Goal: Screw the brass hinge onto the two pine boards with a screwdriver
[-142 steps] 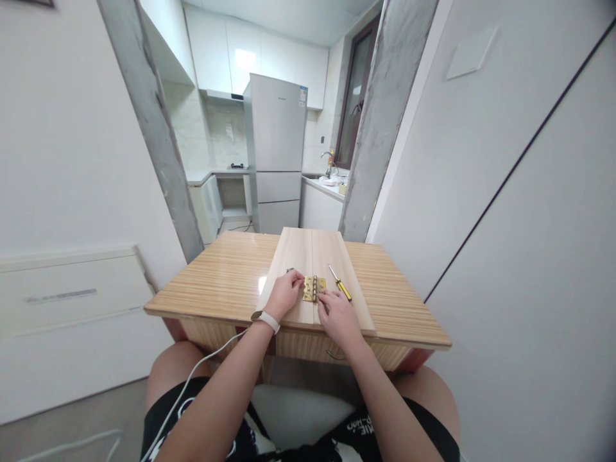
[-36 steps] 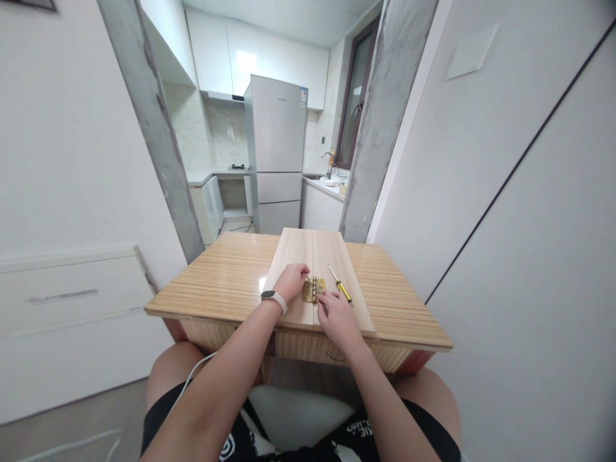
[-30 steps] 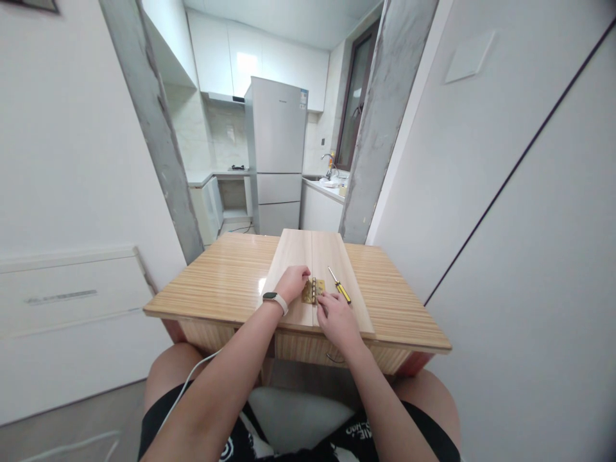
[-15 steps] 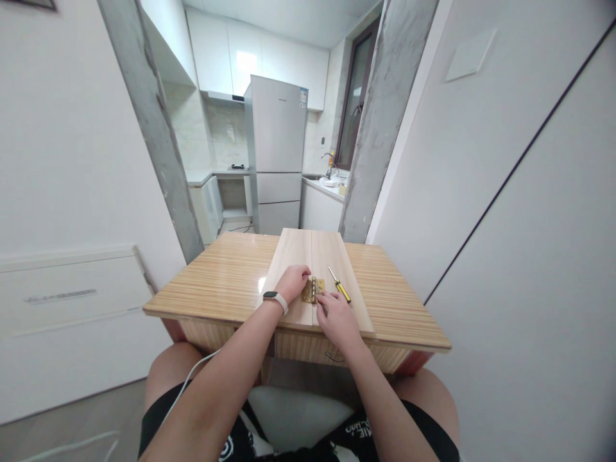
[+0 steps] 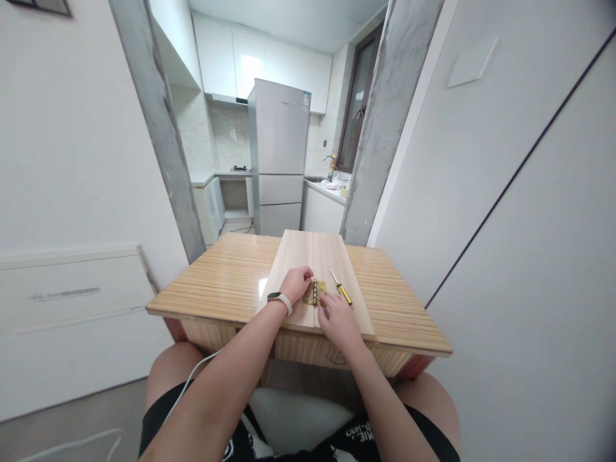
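A brass hinge (image 5: 315,292) lies unfolded on two pale wooden boards (image 5: 299,247), its knuckle along the seam between them. My left hand (image 5: 296,282), with a watch on the wrist, is at the hinge's upper left edge. Its fingers are pinched together, and whatever they hold is too small to make out. My right hand (image 5: 335,314) has its fingertips closed at the lower right edge of the hinge, touching it. Just beyond that hand, a screwdriver (image 5: 341,290) with a yellow and black handle rests on the right board, its shaft pointing away from me.
Beneath the boards is a striped wooden table (image 5: 216,276) with a drawer handle (image 5: 335,359) at its front. A white cable (image 5: 192,371) runs along my left forearm. A fridge (image 5: 282,135) and a sink counter (image 5: 323,205) stand beyond the table.
The view has shifted slightly. Both hands stay at the hinge with hardly any movement, and the hinge and screwdriver lie as before.
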Demonstrator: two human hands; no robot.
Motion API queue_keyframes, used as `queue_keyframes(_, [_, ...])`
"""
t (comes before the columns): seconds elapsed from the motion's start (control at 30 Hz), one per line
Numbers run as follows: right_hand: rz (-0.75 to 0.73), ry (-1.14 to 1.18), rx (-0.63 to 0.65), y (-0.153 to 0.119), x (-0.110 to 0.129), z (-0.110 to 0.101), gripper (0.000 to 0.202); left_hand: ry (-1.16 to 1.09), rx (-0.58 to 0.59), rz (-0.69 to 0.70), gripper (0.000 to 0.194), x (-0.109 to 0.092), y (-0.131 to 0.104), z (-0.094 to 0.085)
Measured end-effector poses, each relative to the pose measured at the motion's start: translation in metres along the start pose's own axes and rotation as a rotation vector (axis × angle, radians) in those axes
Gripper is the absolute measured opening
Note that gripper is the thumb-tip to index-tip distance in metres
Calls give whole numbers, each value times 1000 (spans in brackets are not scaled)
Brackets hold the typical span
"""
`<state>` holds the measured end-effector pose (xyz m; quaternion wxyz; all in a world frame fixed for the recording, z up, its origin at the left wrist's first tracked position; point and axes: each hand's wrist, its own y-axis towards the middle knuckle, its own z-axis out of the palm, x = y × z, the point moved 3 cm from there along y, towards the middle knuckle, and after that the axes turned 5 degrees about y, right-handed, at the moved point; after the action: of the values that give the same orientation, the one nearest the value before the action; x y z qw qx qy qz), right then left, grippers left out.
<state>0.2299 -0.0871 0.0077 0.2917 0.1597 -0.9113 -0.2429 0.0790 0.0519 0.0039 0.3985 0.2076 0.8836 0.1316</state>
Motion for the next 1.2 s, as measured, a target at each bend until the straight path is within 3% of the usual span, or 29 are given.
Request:
queue_keyframes(0.13, [45, 42, -127, 3, -9, -13, 33, -53, -37, -21, 19, 3, 0, 2])
queue_keyframes(0.23, [145, -59, -204, 9, -22, -29, 26, -108, -31, -51, 20, 4, -1, 1])
queue_keyframes(0.37, [308, -274, -127, 18, -39, -38, 23, -145, -16, -72, 20, 5, -1, 1])
queue_keyframes(0.53, [394, -360, 48, 21, -48, -29, 20, -155, -30, -79, 20, 7, -1, 2])
queue_keyframes(0.63, [398, -325, 9, 27, -52, -31, 16, -161, -48, -80, 21, 7, -3, 2])
queue_keyframes(0.8, [282, 1, -312, 57, -57, -63, 17, -168, -64, -82, 22, 8, -5, 2])
queue_keyframes(0.97, [268, 534, -552, 92, -51, -85, 40, -170, -70, -85, 21, 10, -5, 3])
queue_keyframes(1.2, [186, 1066, -493, 134, -10, -62, 43, -195, -64, -101, 17, 10, -4, 3])
